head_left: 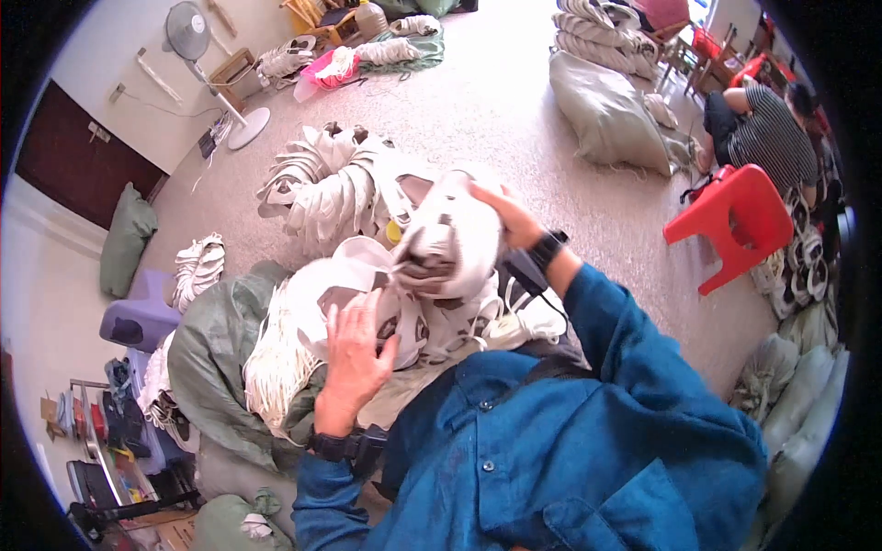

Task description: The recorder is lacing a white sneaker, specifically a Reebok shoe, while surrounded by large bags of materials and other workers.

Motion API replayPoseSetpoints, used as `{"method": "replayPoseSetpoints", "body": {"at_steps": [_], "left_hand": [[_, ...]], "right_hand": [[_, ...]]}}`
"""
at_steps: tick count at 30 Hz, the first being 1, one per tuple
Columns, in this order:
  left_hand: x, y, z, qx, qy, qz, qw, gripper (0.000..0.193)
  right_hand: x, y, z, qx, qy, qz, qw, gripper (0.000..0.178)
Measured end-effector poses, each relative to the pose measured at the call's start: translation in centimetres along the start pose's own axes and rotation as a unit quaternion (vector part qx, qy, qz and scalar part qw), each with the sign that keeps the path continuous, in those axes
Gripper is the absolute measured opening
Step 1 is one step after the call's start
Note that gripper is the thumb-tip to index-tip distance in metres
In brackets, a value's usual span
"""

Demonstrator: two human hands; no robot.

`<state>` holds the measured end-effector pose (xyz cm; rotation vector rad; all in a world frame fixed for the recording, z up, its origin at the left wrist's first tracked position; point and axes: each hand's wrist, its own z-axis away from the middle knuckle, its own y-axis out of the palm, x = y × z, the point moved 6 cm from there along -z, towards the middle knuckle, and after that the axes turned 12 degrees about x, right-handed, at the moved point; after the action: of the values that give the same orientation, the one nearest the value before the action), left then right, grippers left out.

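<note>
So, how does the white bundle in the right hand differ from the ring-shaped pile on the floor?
The white bundle is in the grip of the right hand; the ring-shaped pile lies on the floor. The white bundle is compact, while the ring-shaped pile curves round and spreads wider. Both are whitish and look made of layered pieces.

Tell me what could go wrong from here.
The right hand holds the white bundle at its far right side, with the left hand lower down and off it; the bundle might tip or slip.

If it falls forward, it could knock the ring of stacked white pieces just beyond and disorder it.

The loose white cords hang close beside the left hand, so they might catch on the fingers or tangle.
</note>
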<state>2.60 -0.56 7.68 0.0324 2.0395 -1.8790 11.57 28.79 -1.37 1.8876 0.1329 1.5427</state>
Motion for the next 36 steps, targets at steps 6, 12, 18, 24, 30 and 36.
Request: {"method": "replayPoseSetpoints", "body": {"at_steps": [6, 12, 18, 24, 30, 36], "left_hand": [[-0.9, 1.6, -2.7, -0.025, -0.019, -0.054, 0.998, 0.051], [-0.5, 0.5, -5.7, 0.048, -0.043, -0.036, 0.997, 0.053], [-0.2, -2.4, -4.6, 0.078, -0.016, 0.161, 0.984, 0.06], [1.1, 3.7, -5.8, 0.062, -0.056, 0.034, 0.996, 0.068], [2.7, 3.0, -8.2, 0.075, -0.049, 0.037, 0.995, 0.071], [6.1, 4.3, -9.3, 0.135, -0.051, 0.193, 0.97, 0.046]], "right_hand": [[-1.3, -2.2, 2.7, -0.047, 0.057, -0.015, 0.997, 0.042], [0.8, 0.0, 2.0, -0.038, 0.071, -0.031, 0.996, 0.047], [5.4, 5.2, -0.8, 0.117, 0.017, -0.016, 0.993, 0.053], [-5.8, -2.9, -2.4, -0.084, 0.154, 0.144, 0.974, 0.045], [-3.0, -3.9, -0.5, -0.13, 0.059, 0.309, 0.94, 0.042], [3.4, 6.3, 3.3, 0.015, -0.151, 0.529, 0.835, 0.055]]}}
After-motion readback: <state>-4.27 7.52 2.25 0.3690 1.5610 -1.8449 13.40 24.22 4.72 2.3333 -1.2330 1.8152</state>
